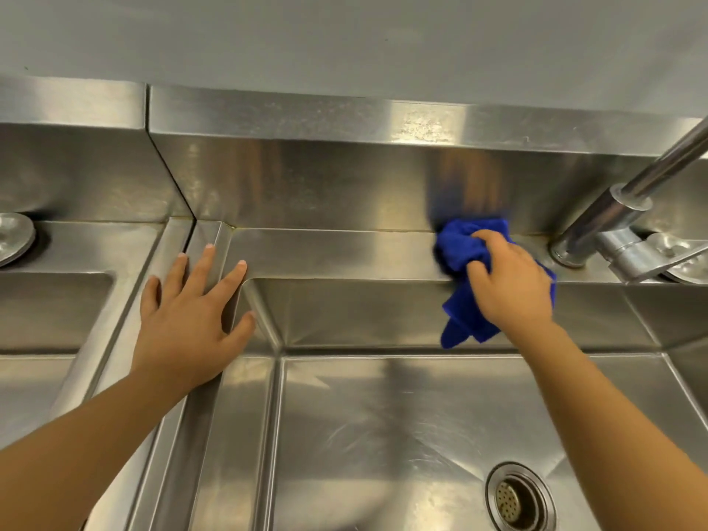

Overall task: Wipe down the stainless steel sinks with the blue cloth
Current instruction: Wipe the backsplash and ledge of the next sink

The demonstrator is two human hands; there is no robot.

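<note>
The right hand (511, 279) grips the bunched blue cloth (465, 279) on the back ledge of the sink (344, 254), its long axis running ledge-to-basin, tail hanging down. The left hand (187, 316) rests flat, fingers spread, on the divider rim.

Bunched blue cloth (461, 251) on sink ledge (344, 254)

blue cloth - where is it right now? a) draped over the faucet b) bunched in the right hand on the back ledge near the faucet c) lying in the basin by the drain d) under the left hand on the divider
b: the blue cloth is bunched in the right hand on the back ledge, just left of the faucet; the left hand lies flat with nothing under it but steel.
</note>
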